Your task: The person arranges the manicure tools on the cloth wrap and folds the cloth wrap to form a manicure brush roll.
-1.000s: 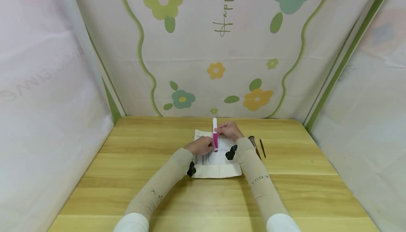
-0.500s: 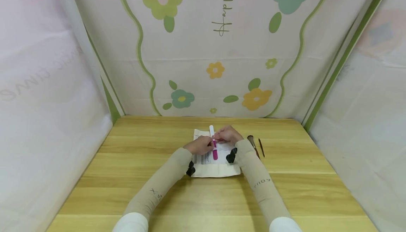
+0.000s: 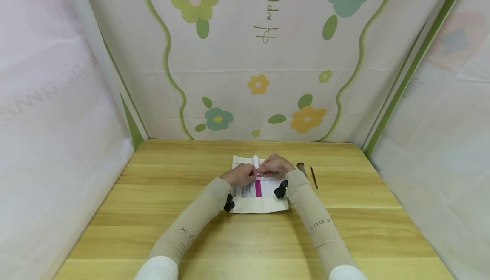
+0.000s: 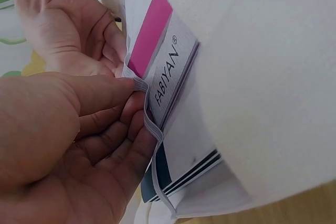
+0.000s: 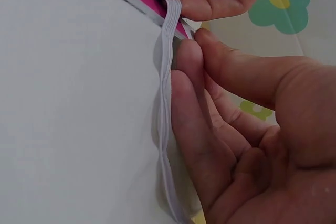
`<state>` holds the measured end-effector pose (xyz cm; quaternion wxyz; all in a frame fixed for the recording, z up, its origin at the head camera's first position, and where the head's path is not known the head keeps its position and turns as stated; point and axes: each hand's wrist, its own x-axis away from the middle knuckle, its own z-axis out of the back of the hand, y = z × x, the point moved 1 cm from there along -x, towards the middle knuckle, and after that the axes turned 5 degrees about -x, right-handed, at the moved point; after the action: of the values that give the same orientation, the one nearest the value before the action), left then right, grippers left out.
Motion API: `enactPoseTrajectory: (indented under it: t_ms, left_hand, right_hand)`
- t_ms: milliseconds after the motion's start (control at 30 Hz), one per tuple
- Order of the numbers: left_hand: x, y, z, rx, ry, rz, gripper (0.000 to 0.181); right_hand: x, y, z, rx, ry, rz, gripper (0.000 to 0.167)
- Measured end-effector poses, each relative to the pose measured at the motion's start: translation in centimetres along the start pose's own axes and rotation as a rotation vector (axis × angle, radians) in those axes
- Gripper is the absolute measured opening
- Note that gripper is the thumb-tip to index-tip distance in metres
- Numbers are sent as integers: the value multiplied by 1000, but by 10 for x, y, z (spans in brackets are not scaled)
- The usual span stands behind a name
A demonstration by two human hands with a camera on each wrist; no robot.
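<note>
A flat pink-and-white strip, like a nail file (image 3: 258, 189), lies lengthwise over an unfolded cream cloth pouch (image 3: 260, 206) and passes under its white elastic band (image 4: 153, 128). My left hand (image 3: 241, 175) pinches that band between thumb and fingers, as the left wrist view shows. From the far side, my right hand (image 3: 276, 164) pinches the nail file near its middle, just beyond the band. Beside the file, a grey flat piece lettered FABIYAN (image 4: 174, 66) sits under the elastic. Both hands partly cover the file in the head view.
Right of the pouch lie a brush (image 3: 301, 168), partly behind my right forearm, and a thin dark stick (image 3: 314, 178). The wooden table (image 3: 172, 212) meets a flower-printed cloth wall (image 3: 226, 67) at the back, with cloth sides left and right.
The nail file has slid toward me under the elastic band, its far white end now closer. My right hand has come nearer the left, which stays at the band.
</note>
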<state>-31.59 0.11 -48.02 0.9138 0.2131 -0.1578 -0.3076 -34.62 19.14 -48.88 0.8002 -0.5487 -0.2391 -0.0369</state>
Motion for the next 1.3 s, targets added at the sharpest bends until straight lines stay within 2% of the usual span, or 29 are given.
enactPoseTrajectory:
  t_ms: [167, 333, 467, 567, 700, 933, 1067, 1300]
  left_hand:
    - [2, 2, 1, 5, -5, 11, 14]
    - [2, 3, 0, -2, -7, 8, 14]
    - [0, 1, -2, -3, -1, -15, 13]
    - [0, 1, -2, -4, 2, -26, 13]
    - [-1, 0, -1, -4, 4, -10, 13]
    - [0, -1, 0, -3, 7, -2, 13]
    - [1, 1, 0, 3, 5, 8, 13]
    - [2, 0, -1, 1, 12, 12, 13]
  right_hand:
    - [-1, -2, 1, 82, -26, -39, 10]
    - [-8, -14, 4, 205, 41, -31, 17]
    - [-15, -17, 2, 227, 90, -8, 16]
    - [-17, -15, 1, 196, 100, 0, 13]
    - [-15, -15, 3, 182, 76, -6, 11]
    - [-8, -15, 7, 142, -24, -26, 10]
    - [-5, -15, 7, 154, -77, -21, 8]
    - [-1, -13, 6, 171, -82, -28, 8]
